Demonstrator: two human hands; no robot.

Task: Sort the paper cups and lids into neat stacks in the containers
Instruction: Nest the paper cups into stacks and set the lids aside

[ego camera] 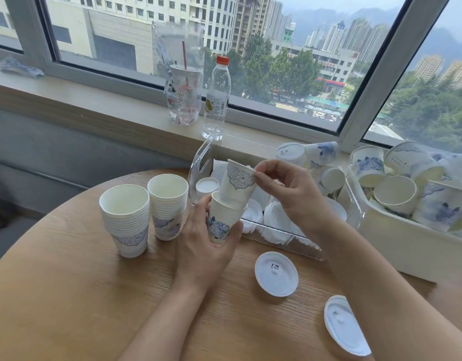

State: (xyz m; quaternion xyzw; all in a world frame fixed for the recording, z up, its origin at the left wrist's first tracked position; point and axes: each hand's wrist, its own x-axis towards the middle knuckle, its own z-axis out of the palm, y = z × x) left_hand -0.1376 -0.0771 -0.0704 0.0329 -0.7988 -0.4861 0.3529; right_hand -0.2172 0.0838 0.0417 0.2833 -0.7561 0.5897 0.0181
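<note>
Left grip [211,230] wraps our lower cup [219,220]; right grip [284,188] pinches the blue-patterned upper cup [237,183], tilted, nested in it.

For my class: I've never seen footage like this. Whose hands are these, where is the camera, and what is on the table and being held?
There is no machine here: a person wears one camera on the head, looking down at both hands. The left hand grips a paper cup; the right hand pinches the rim of a second cup nested tilted into the first. On the round wooden table stand two cup stacks, and two loose lids lie nearer. A clear container holds lids; a white bin holds jumbled cups.
</note>
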